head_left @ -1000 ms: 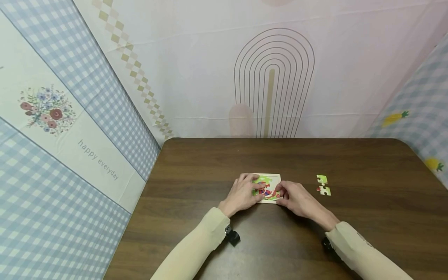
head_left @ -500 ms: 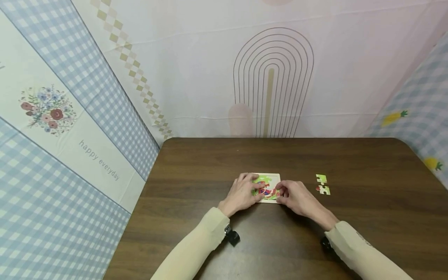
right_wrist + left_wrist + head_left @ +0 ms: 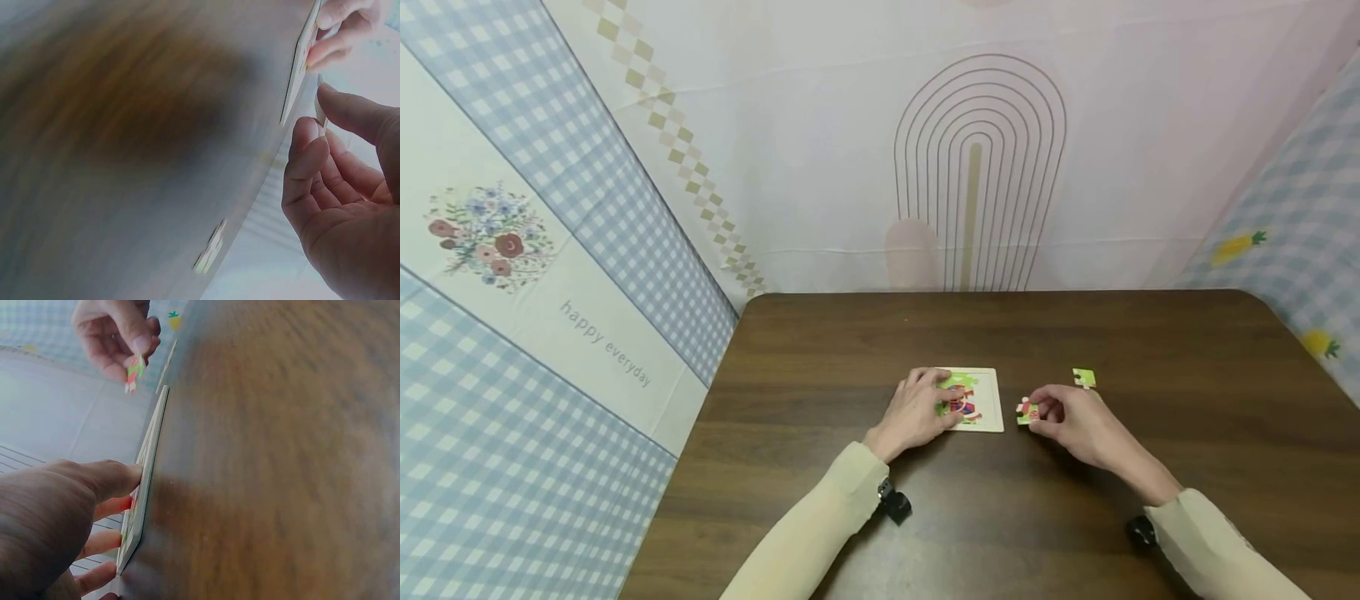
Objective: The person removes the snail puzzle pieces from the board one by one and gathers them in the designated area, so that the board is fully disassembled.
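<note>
A square jigsaw board [image 3: 997,410] with a pale rim lies flat on the table, printed in green, red and blue. Bare pale backing shows along its right side. My left hand [image 3: 916,410] rests on the board's left part, fingers spread; in the left wrist view its thumb [image 3: 115,479] lies on the near edge. Just right of the board, my right hand [image 3: 1075,423] pinches a puzzle piece [image 3: 1025,412], green with red, between thumb and fingers. The right wrist view shows this piece edge-on, held above the table.
A loose green puzzle piece [image 3: 1083,377] lies on the brown wooden table [image 3: 850,333] beyond my right hand, which largely covers another piece beside it. Cloth hangings [image 3: 820,167] stand behind the table and along both sides.
My right hand has moved right, away from the board, with a puzzle piece from the board's lower right corner. The left hand has stayed on the board.
</note>
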The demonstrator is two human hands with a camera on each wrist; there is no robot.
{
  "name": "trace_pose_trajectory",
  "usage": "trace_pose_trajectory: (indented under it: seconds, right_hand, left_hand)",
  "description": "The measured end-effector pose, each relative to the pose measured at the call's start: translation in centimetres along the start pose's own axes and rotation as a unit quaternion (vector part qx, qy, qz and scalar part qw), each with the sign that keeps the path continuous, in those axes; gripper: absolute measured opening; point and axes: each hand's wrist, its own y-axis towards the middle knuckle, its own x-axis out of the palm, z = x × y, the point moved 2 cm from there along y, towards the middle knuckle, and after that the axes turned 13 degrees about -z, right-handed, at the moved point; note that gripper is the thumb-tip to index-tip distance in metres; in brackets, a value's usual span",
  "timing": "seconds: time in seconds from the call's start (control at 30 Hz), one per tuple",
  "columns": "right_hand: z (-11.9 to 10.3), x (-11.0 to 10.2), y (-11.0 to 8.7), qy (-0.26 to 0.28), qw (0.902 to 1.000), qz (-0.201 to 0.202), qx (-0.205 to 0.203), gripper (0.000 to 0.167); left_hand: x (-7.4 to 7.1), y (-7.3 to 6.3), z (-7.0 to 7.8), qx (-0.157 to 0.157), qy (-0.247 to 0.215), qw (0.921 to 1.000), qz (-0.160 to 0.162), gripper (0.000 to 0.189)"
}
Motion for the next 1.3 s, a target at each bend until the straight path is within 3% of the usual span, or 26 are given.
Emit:
trace_pose_trajectory:
  seconds: [0.2,0.57,0.87,1.3]
  right_hand:
    - [2.1,-0.9,-2.0,-0.011,0.9998,0.006,0.013,0.022]
    - [5.5,-2.0,-4.2,-0.009,0.9991,-0.020,0.035,0.024]
    - [7.2,-3.0,-4.7,-0.010,0.9975,-0.034,0.062,0.031]
    - [8.3,-3.2,-4.5,-0.002,0.9972,-0.039,0.064,0.033]
  left_hand:
    - [0.0,0.0,-0.1,0.001,-0.006,1.0000,-0.003,0.043]
    - [-0.1,-0.3,-0.1,0.001,-0.012,0.9999,-0.004,0.043]
    - [0.0,-0.1,-0.3,0.006,-0.011,0.9999,0.001,0.043]
    - [-0.1,-0.1,-0.2,0.005,-0.013,0.9999,-0.009,0.045]
